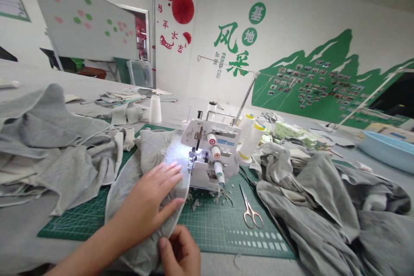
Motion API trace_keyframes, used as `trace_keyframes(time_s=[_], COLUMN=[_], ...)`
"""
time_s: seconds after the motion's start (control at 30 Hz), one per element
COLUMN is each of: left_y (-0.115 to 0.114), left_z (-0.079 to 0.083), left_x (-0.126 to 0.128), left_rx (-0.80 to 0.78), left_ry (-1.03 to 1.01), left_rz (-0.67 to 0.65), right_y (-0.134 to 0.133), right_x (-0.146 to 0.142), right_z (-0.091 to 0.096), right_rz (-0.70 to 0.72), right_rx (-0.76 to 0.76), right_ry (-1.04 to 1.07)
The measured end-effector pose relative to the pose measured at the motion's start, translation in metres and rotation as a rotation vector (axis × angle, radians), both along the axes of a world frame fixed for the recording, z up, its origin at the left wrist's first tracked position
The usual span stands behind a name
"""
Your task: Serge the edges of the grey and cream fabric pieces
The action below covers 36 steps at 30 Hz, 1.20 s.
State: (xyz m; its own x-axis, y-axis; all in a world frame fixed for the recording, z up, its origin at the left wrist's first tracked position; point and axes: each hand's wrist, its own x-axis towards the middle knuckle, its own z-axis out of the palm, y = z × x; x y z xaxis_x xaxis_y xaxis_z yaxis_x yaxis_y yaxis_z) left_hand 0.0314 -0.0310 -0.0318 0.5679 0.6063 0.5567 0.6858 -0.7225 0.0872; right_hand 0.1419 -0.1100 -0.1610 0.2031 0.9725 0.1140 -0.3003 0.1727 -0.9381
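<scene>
A lit serger [211, 148] stands on a green cutting mat [223, 224]. Grey knit fabric [129, 189] runs along its left side, with one edge at the presser foot. My left hand [158, 189] lies flat on this fabric just in front of the foot, fingers stretched out. Nearer to me, my right hand [179, 248] pinches the fabric's edge between thumb and fingers. Lint and thread scraps [223, 196] lie below the machine. Small scissors [250, 211] with copper-coloured handles rest on the mat to the right.
Grey fabric heaps lie left [58, 151] and right [310, 194]. A white thread cone [155, 110] stands behind the fabric; yellow-ended spools [254, 140] stand by the machine. A blue basin [388, 151] sits at far right. The thread stand [247, 97] rises behind the machine.
</scene>
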Motion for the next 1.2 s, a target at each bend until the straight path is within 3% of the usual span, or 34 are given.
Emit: trace_keyframes(time_s=[0.2,0.37,0.53,1.2], left_y=[-0.027,-0.024,-0.015,-0.002], left_z=[-0.01,-0.014,-0.012,-0.012], left_x=[-0.013,-0.008,-0.004,-0.002], left_rx=[0.045,0.03,-0.007,-0.057], left_ry=[0.022,0.015,-0.004,-0.028], left_rz=[-0.014,0.002,0.004,0.014], right_y=[0.0,0.002,0.0,-0.004], right_x=[-0.003,-0.009,-0.008,-0.007], right_z=[0.001,0.001,0.004,-0.001], right_rz=[-0.021,-0.09,-0.153,-0.142], right_rx=[0.016,0.01,0.107,0.066], right_ry=[-0.025,-0.277,-0.543,-0.44])
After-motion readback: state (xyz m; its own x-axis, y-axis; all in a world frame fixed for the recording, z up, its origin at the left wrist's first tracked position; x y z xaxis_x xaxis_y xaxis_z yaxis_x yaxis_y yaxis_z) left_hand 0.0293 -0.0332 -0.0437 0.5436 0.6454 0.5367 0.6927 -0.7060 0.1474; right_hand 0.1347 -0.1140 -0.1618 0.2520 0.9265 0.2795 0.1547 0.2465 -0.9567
